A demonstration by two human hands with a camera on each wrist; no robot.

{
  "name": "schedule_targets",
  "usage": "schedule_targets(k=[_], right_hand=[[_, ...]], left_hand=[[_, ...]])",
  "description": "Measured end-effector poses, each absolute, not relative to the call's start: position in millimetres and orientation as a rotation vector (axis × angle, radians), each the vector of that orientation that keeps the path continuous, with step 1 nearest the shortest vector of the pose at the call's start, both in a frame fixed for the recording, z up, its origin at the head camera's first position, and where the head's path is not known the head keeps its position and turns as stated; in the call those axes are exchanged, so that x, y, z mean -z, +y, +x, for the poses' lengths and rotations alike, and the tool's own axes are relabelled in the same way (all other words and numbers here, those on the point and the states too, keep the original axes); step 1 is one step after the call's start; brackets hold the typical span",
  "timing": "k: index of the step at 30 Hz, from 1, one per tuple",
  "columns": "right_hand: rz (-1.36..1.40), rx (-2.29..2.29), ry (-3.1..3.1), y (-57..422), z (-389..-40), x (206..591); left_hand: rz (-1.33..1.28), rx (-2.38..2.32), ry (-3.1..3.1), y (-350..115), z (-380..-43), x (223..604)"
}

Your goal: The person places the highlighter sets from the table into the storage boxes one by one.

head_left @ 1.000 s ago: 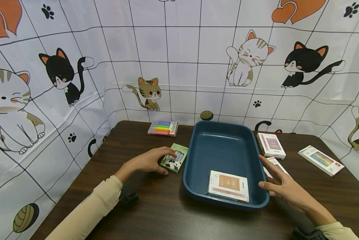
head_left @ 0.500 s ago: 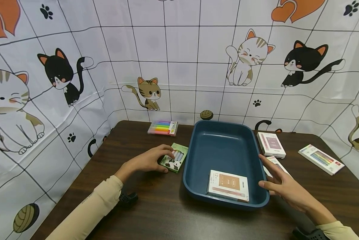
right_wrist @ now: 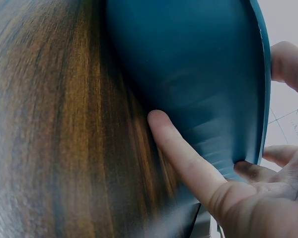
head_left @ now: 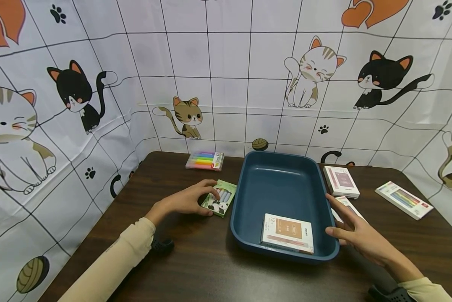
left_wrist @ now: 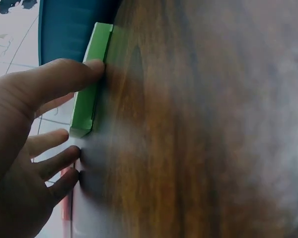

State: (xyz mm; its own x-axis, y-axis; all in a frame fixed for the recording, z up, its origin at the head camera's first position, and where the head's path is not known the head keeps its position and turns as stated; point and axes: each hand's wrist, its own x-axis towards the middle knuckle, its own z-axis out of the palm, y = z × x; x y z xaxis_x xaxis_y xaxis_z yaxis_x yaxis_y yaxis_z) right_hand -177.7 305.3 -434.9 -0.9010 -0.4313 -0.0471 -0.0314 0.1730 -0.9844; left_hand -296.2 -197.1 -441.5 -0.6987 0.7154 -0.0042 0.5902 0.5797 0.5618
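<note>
A small green box with a panda and pale sticks on its front lies left of the blue tray. My left hand holds it between thumb and index finger. In the left wrist view, the thumb presses the side of the green box, while the other fingers stay apart from it. My right hand grips the tray's right rim, the thumb over the edge. Fingers of the right hand lie along the tray's outer wall in the right wrist view. Inside the tray lies a white box.
A clear case of colored markers lies at the back left. To the tray's right are a white-and-pink box, another white box partly behind the right hand, and a flat box with colored stripes. A cat-print curtain hangs behind the table.
My left fingertips have drawn slightly back toward the left part of the green box. The green box, tray and right hand have stayed in place.
</note>
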Motion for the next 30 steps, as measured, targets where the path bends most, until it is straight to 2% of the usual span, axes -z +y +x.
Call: schedule_targets(k=[30], right_hand=[[-0.452,1.801,2.13,306,-176,436]], left_hand=[[1.151,-0.758,2.632,-180,-283,426]])
